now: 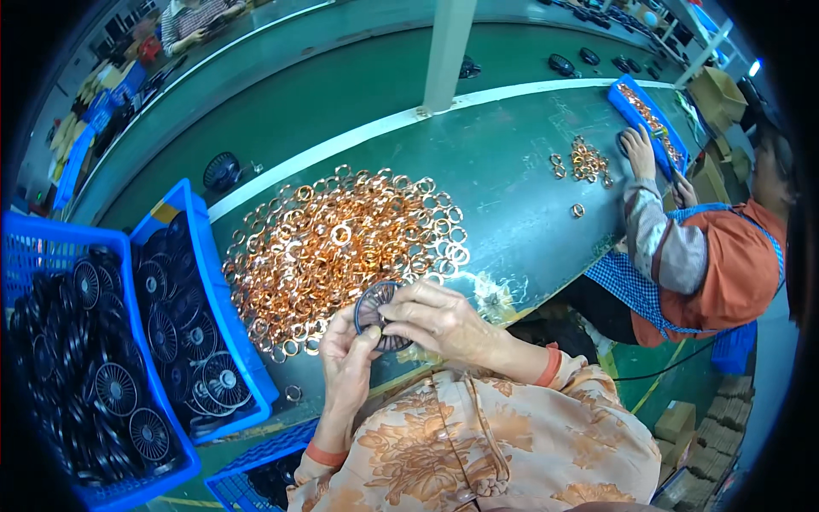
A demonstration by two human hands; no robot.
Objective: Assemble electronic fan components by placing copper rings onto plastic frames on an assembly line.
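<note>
Both my hands hold one round black fan grille [386, 317] above the table's near edge. My left hand [343, 354] grips its lower left side, with the thumb on the grille's face. From the right, my right hand [444, 317] closes on the grille, its fingertips near the centre. Whether a ring sits under those fingertips I cannot make out. Just beyond my hands spreads a big heap of shiny copper-coloured rings [341, 235]. One loose ring [293, 393] lies apart near the table edge, left of my left hand.
Two blue crates [189, 198] at left hold many black grilles [116, 388]; another blue crate [223, 488] sits below the edge. At right a co-worker [712, 256] handles a fan part beside a blue tray [616, 96] and a small ring pile [587, 160]. A post [448, 60] rises behind the table.
</note>
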